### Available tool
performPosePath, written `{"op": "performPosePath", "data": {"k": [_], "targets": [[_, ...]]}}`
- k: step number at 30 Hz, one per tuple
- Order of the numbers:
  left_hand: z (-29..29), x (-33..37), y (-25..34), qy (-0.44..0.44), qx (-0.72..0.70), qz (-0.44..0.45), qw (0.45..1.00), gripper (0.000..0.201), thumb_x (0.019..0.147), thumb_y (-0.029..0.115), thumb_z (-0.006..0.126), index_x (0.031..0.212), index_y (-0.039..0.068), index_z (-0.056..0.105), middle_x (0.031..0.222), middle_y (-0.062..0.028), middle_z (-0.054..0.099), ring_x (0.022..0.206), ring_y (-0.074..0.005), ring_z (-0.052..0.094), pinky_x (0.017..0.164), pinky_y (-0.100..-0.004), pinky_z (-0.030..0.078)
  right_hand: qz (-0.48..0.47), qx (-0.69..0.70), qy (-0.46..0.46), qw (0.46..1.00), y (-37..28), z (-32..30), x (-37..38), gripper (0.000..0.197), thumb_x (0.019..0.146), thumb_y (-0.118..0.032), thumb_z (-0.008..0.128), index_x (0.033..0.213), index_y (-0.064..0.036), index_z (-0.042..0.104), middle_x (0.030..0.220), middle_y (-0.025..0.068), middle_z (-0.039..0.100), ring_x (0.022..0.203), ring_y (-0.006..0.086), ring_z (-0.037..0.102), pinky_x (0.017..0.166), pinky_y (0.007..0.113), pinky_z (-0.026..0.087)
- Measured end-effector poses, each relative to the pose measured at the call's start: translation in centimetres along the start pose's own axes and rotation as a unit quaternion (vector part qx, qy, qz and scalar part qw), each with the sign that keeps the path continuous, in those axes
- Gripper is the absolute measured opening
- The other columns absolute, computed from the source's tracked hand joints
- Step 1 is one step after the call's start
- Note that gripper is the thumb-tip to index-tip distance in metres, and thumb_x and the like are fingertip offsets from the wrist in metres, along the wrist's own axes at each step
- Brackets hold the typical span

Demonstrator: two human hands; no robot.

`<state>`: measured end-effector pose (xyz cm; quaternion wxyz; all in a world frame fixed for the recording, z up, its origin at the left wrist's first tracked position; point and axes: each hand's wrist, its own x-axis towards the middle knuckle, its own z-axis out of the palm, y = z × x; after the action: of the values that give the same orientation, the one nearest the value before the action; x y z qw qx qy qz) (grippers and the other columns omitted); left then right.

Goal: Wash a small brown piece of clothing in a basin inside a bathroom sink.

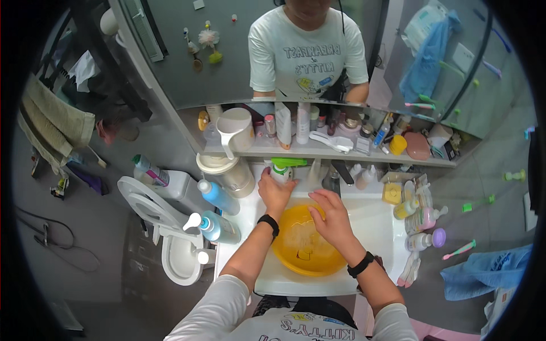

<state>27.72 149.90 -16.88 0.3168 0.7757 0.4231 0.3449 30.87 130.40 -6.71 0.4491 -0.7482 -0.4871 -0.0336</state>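
Note:
At the back edge of the sink, my left hand (pixel 276 190) is closed around a white bottle (pixel 280 173) with a green top (pixel 289 162). My right hand (pixel 333 216) hangs over the right rim of a yellow basin (pixel 284 258), its fingers loosely bent and the thumb apart, with nothing seen in it. The basin sits in the white sink (pixel 375 244) and holds clear water. Its far rim is partly covered by my hands. Just behind my right hand stands the dark faucet (pixel 343 171).
Blue pump bottles (pixel 222 227) and a lidded canister (pixel 230 176) line the left side. More bottles (pixel 421 219) and a yellow soap bar (pixel 392 193) stand on the right rim. A crowded shelf (pixel 318 149) runs below the mirror. The toilet (pixel 182 258) is at left.

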Motion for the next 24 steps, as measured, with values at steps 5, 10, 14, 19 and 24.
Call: {"op": "performPosePath", "data": {"k": [5,10,14,19,24], "targets": [[1.2,-0.2,-0.6,0.018,0.010,-0.003,1.000,0.087,0.059,0.031,0.090,0.128,-0.002,0.048,0.120,-0.0234,0.056,0.113,-0.0399,0.052,0.096,-0.0480,0.043,-0.023,-0.021,0.005,1.000,-0.4,1.1,2.8,0.029,0.083,-0.007,0.068,0.112,-0.0026,0.063,0.114,0.0130,0.060,0.103,0.0339,0.057,0.088,0.041,0.048],[1.9,-0.1,-2.3,0.047,-0.036,0.061,0.996,0.074,0.061,0.025,0.088,0.120,0.000,0.051,0.113,-0.0216,0.059,0.105,-0.0398,0.054,0.093,-0.0476,0.043,-0.026,-0.025,0.014,0.999,-0.5,1.2,3.3,0.030,0.082,-0.007,0.069,0.111,-0.0024,0.063,0.114,0.0132,0.060,0.104,0.0338,0.056,0.089,0.040,0.048],[0.4,-1.4,-1.5,-0.018,-0.079,0.072,0.994,0.067,0.062,0.020,0.086,0.117,0.000,0.052,0.109,-0.0218,0.060,0.104,-0.0401,0.055,0.090,-0.0468,0.045,-0.063,-0.071,0.017,0.995,-1.0,0.3,4.2,0.038,0.082,-0.007,0.069,0.118,-0.0035,0.060,0.114,0.0145,0.059,0.106,0.0338,0.056,0.090,0.040,0.048],[-5.0,-4.4,2.7,-0.078,-0.046,0.172,0.981,0.063,0.062,0.021,0.084,0.114,0.002,0.054,0.105,-0.0171,0.062,0.100,-0.0378,0.057,0.087,-0.0453,0.046,-0.109,-0.124,-0.028,0.986,-3.2,-2.1,5.0,0.052,0.081,-0.005,0.068,0.132,-0.0073,0.053,0.115,0.0157,0.059,0.107,0.0353,0.056,0.091,0.041,0.047],[-9.7,-6.9,5.2,-0.137,-0.005,0.206,0.969,0.063,0.062,0.026,0.084,0.115,0.005,0.056,0.104,-0.0127,0.062,0.099,-0.0344,0.058,0.088,-0.0434,0.045,-0.040,0.067,-0.174,0.982,-3.9,-6.5,5.3,0.053,0.082,-0.003,0.068,0.132,-0.0078,0.052,0.119,0.0162,0.061,0.108,0.0361,0.059,0.094,0.040,0.047]]}}
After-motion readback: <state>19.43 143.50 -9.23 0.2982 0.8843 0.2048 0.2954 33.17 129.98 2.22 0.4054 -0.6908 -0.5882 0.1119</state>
